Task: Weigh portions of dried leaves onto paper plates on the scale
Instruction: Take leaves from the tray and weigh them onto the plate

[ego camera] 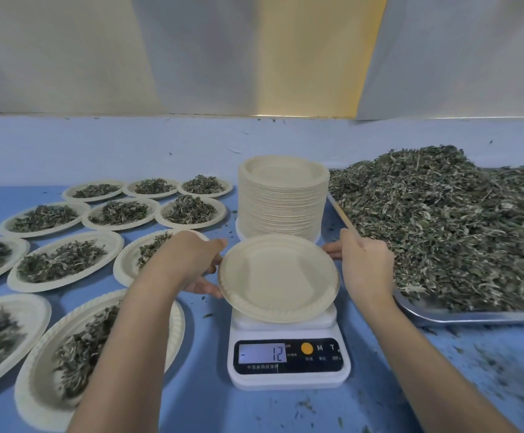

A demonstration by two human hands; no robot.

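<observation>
Scale (288, 360) near our table's (204, 385) front edge shows 12. On it, tilted, the empty paper plate (277, 278). Our left hand (196, 264) pinches its left rim while our right hand (363, 264) touches the right rim with straight fingers. Behind stands the plate stack (282, 207), with dried leaves (442, 229) heaped to the right.

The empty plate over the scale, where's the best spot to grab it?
The empty plate is shallow and its rim overhangs the scale, leaving finger room beneath. So pinch the crimped rim at left and right edges, coming from the sides.
</observation>
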